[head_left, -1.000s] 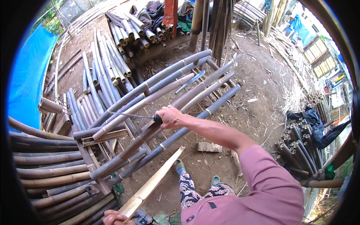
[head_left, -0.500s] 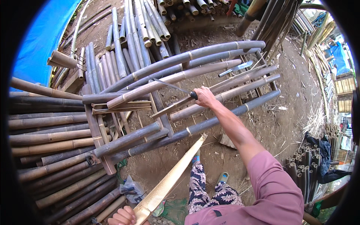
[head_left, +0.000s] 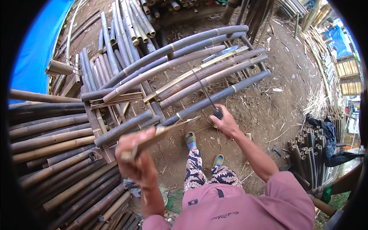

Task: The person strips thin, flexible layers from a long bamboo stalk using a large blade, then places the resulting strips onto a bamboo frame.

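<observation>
My left hand (head_left: 138, 156), smeared by motion, is closed around a split bamboo strip (head_left: 168, 134) that I see nearly edge-on, pointing up to the right. In my right hand (head_left: 227, 122) is a long thin-bladed knife (head_left: 202, 85); my fingers wrap its black handle and the blade points away, up and to the left. The blade passes above a bamboo frame (head_left: 214, 99) of dark curved and straight poles on the ground in front of me. A second, broader knife (head_left: 221, 53) lies across the far part of that frame, beside a pale bamboo strip (head_left: 180, 79).
Bamboo poles (head_left: 57, 138) are stacked along my left, and more poles (head_left: 130, 23) lie beyond the frame. A blue tarp (head_left: 36, 42) hangs at far left. Upright cut bamboo lengths (head_left: 306, 153) stand at right beside black sheeting (head_left: 327, 142). My sandalled feet (head_left: 190, 140) are on bare earth.
My left hand has risen and moved away from me, turning the strip from its pale inner face to its edge. My right hand has come nearer and right, swinging the knife blade more forward.
</observation>
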Demonstrator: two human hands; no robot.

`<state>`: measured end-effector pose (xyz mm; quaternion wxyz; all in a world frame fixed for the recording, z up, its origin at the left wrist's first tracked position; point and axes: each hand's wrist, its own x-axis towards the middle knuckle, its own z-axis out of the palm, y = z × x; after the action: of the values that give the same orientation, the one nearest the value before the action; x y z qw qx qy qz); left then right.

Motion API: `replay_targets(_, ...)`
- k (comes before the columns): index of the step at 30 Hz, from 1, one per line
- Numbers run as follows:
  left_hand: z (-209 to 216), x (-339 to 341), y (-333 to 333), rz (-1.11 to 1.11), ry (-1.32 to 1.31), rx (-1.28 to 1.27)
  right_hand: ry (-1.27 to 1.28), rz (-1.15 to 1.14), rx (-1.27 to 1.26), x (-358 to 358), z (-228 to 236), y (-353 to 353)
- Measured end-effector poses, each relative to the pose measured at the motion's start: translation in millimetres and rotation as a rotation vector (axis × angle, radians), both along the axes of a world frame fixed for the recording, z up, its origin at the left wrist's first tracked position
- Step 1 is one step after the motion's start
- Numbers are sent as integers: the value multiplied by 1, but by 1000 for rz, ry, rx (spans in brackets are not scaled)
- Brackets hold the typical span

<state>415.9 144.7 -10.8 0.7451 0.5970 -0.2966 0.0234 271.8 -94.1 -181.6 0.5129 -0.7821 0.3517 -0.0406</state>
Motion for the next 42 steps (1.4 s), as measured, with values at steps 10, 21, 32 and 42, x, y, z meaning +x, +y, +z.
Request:
replay_targets(10,33,-89,-104,-192,39,169,-195,-219,243,-263,138,25)
replay_targets(21,48,-226,-121,-408,-107,332,-380,-125,7,-342,245,41)
replay_targets(32,57,-300,-92,-470,-137,437,-397,66,-100,-348,267,60)
replay_targets(42,47,-302,-81,-523,-151,327,-374,74,-116,-348,264,70)
